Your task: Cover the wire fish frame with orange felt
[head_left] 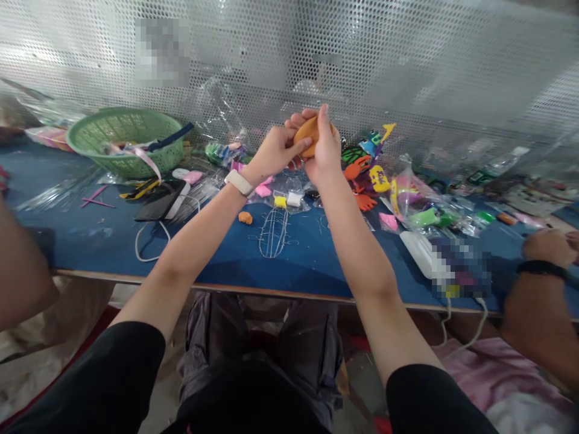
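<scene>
Orange-brown clay disc (310, 130): pinched by left hand (277, 147), cupped in right hand (326, 150), toward far edge of tabletop (307, 274); thumb pressure risked tearing.

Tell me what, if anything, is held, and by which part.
Left hand and right hand hold a flattened orange clay piece by its face and edge.
</scene>
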Action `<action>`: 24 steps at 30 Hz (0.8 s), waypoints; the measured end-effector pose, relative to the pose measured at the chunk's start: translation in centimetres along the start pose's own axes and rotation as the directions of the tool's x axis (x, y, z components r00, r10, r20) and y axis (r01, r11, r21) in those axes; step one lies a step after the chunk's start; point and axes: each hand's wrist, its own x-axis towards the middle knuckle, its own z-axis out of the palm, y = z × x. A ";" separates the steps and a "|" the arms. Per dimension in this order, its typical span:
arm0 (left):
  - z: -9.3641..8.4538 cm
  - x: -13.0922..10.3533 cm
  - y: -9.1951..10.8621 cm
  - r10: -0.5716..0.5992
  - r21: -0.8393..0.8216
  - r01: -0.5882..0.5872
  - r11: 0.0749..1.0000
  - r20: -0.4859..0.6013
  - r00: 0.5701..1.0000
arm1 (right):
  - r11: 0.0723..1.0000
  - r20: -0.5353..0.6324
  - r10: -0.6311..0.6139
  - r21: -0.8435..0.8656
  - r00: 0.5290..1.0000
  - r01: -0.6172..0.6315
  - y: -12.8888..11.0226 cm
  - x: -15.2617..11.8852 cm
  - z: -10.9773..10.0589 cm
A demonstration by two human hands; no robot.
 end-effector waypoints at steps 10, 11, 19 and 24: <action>0.3 -0.1 0.7 0.005 0.055 -0.001 0.998 -0.083 0.997 | 0.999 -0.067 0.010 0.036 0.998 -0.007 -0.3 0.0 0.5; 0.3 -0.1 0.6 0.023 0.080 -0.017 0.997 -0.080 0.997 | 0.999 -0.082 0.012 0.031 0.997 -0.009 -0.2 0.1 0.4; 0.8 -0.1 0.0 -0.052 -0.008 0.052 0.999 -0.048 0.997 | 1.000 -0.070 -0.022 -0.011 0.997 0.022 -0.2 0.9 -0.4; 0.7 -0.3 0.2 -0.068 -0.039 0.068 0.997 0.004 0.998 | 0.993 -0.064 -0.062 -0.106 0.996 0.055 -0.5 1.0 -0.7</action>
